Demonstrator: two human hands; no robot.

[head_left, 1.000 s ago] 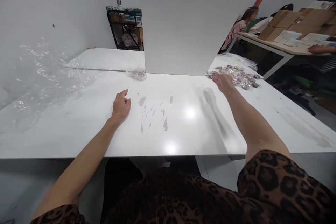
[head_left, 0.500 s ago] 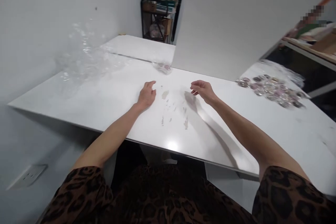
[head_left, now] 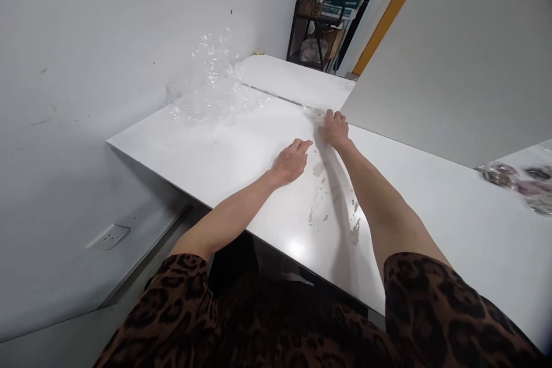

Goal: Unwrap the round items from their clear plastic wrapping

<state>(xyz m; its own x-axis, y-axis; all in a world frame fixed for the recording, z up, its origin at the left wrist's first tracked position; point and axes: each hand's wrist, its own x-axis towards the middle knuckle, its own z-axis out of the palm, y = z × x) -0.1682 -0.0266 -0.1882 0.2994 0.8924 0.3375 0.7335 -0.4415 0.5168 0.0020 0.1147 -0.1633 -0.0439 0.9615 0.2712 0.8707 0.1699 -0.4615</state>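
Observation:
My right hand (head_left: 335, 128) reaches to the back of the white table (head_left: 267, 121), its fingers bent over a small clear plastic packet (head_left: 314, 113). Most of that packet is hidden under the hand; only its left end shows. My left hand (head_left: 291, 163) is above the table's middle, nearer to me, with nothing in it and its index finger stretched out. Grey worn patches (head_left: 319, 169) mark the tabletop just right of it.
A heap of crumpled clear plastic bags (head_left: 211, 89) lies at the left against the wall. Clear packets with pink and dark contents (head_left: 524, 184) lie at the right edge. A grey partition (head_left: 452, 63) rises along the table's back; a black shelf rack (head_left: 317, 26) stands beyond.
My right hand has moved forward and left onto the small packet by the partition. My left hand stays over the tabletop. The view has turned right, so the packet heap is now partly out of frame.

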